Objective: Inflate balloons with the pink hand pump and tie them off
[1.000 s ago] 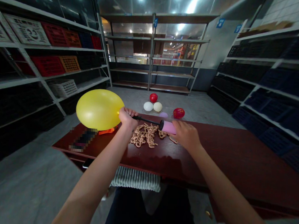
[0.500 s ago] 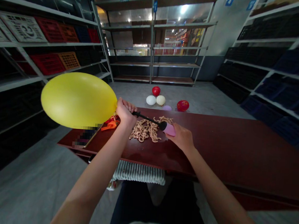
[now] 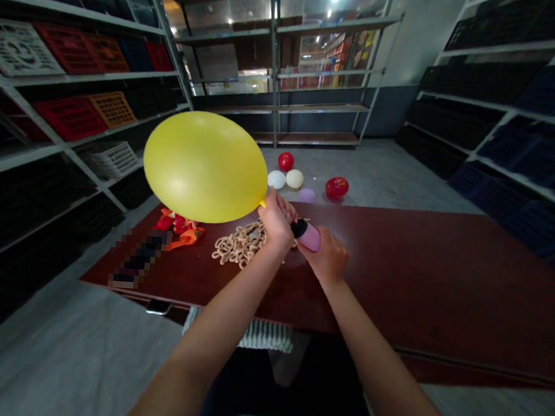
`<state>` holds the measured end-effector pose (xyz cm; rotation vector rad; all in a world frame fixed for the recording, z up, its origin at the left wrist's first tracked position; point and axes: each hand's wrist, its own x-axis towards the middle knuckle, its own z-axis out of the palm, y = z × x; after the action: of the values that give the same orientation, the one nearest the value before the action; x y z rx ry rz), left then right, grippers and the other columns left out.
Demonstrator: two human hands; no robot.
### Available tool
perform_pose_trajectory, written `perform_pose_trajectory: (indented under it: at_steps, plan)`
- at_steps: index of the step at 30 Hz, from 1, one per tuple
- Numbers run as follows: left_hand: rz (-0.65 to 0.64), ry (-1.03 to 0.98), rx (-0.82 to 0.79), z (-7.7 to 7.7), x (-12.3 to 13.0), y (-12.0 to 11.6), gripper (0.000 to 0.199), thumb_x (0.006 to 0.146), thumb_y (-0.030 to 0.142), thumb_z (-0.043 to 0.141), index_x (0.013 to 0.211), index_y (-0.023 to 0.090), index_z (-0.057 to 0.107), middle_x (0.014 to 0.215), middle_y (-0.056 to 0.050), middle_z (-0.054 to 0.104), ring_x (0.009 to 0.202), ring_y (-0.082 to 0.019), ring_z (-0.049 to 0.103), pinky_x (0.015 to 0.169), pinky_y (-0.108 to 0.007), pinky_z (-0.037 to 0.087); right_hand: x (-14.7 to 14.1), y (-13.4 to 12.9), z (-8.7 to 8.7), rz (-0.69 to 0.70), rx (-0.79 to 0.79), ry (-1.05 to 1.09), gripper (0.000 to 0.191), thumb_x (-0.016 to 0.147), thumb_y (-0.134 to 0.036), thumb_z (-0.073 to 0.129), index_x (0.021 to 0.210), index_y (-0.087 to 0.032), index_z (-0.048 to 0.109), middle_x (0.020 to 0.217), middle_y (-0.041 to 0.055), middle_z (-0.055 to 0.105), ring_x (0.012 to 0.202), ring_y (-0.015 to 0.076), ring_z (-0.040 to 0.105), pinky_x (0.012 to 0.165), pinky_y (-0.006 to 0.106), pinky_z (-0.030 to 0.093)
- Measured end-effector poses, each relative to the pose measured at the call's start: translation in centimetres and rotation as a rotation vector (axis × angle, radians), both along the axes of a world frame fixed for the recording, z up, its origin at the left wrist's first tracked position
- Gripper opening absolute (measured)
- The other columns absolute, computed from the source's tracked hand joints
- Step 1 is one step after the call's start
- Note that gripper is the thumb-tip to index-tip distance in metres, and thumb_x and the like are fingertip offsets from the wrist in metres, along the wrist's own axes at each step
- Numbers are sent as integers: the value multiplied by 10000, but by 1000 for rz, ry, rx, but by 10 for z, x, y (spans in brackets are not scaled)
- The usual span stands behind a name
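A large inflated yellow balloon [image 3: 205, 166] points its neck at my left hand [image 3: 279, 219], whose fingers are wrapped round the neck and the pump's front end. My right hand [image 3: 327, 256] grips the pink body of the hand pump [image 3: 310, 236]. Its black collar lies close to my left fingers, and the rod between the hands is hidden. Beneath and left of my hands, a pile of beige curly pieces [image 3: 237, 246] lies on the dark red table [image 3: 420, 269]. Red and orange uninflated balloons [image 3: 187, 236] are at the table's left.
On the floor beyond the table rest several balloons: red [image 3: 286, 161], white [image 3: 276, 180], cream [image 3: 295, 179], lilac [image 3: 307, 195] and another red one [image 3: 336, 187]. A blurred dark object [image 3: 141, 258] lies at the table's left end. Shelves with crates [image 3: 72, 117] stand left and right.
My left hand has moved right toward the pump's pink body, and the rod no longer shows. The yellow balloon has moved right with it. The view has shifted slightly.
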<state>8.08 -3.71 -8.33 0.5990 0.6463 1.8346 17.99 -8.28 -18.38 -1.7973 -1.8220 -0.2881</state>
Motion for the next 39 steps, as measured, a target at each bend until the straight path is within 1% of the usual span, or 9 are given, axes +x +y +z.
perform_pose_trajectory:
  at_steps: [2, 5, 11, 16, 20, 27, 32, 35, 39]
  plan:
    - [-26, 17, -7, 0, 7, 2, 484, 976, 281, 449, 533, 221, 263, 391, 63, 226, 299, -70, 255, 406, -303, 183, 5, 1, 0, -37, -31, -7, 474, 937, -547, 408, 1203, -193, 577, 1076, 157, 696, 973, 297, 647, 788, 356, 442]
    - [-57, 10, 20, 3, 7, 6, 486, 969, 257, 447, 514, 221, 280, 379, 59, 234, 294, -76, 247, 391, -302, 187, 5, 2, 0, -52, -4, 64, 498, 930, -573, 410, 1184, -184, 589, 1058, 159, 703, 969, 290, 646, 803, 345, 431]
    - [-64, -3, -11, -2, -5, 12, 497, 959, 265, 443, 496, 213, 271, 360, 62, 241, 293, -79, 239, 375, -269, 201, 3, 3, 1, 10, 85, 86, 440, 922, -528, 487, 1176, -180, 579, 1008, 150, 707, 939, 284, 647, 783, 334, 413]
    - [-10, -60, -118, -9, -29, 17, 453, 932, 203, 429, 518, 211, 245, 372, 68, 243, 302, -83, 239, 387, -259, 212, 0, 2, 3, 99, 63, -57, 380, 930, -452, 508, 1208, -196, 549, 1019, 120, 705, 911, 257, 635, 761, 321, 402]
    - [34, -106, -161, -6, -57, 17, 432, 903, 153, 421, 523, 207, 223, 368, 69, 233, 307, -81, 226, 400, -257, 209, -5, 0, 4, 139, 95, -121, 331, 928, -395, 526, 1191, -197, 557, 989, 96, 700, 885, 242, 635, 749, 314, 395]
    - [83, -165, -170, 11, -116, 14, 428, 921, 169, 403, 550, 197, 190, 382, 73, 197, 313, -75, 191, 402, -245, 204, -9, 6, -4, 169, 139, -147, 372, 845, -372, 661, 1171, -208, 591, 956, 68, 707, 834, 232, 640, 723, 316, 392]
    - [100, -127, -145, 27, -154, 8, 451, 952, 217, 397, 554, 195, 186, 390, 70, 205, 315, -71, 198, 407, -240, 229, -11, 7, -7, 200, 167, -145, 415, 809, -346, 706, 1185, -203, 604, 969, 67, 716, 839, 223, 649, 736, 310, 405]
    - [89, -76, -94, 40, -160, 2, 476, 963, 256, 418, 546, 197, 196, 397, 71, 197, 317, -71, 197, 404, -241, 227, -12, 6, -6, 243, 201, -113, 430, 818, -351, 701, 1208, -205, 597, 1012, 66, 723, 876, 213, 659, 766, 299, 421]
    - [93, -29, 7, 57, -141, -5, 501, 983, 274, 404, 526, 199, 212, 396, 66, 192, 318, -76, 187, 387, -243, 214, -10, 5, -8, 235, 282, -31, 403, 792, -328, 717, 1163, -202, 621, 965, 48, 731, 839, 211, 668, 741, 297, 435]
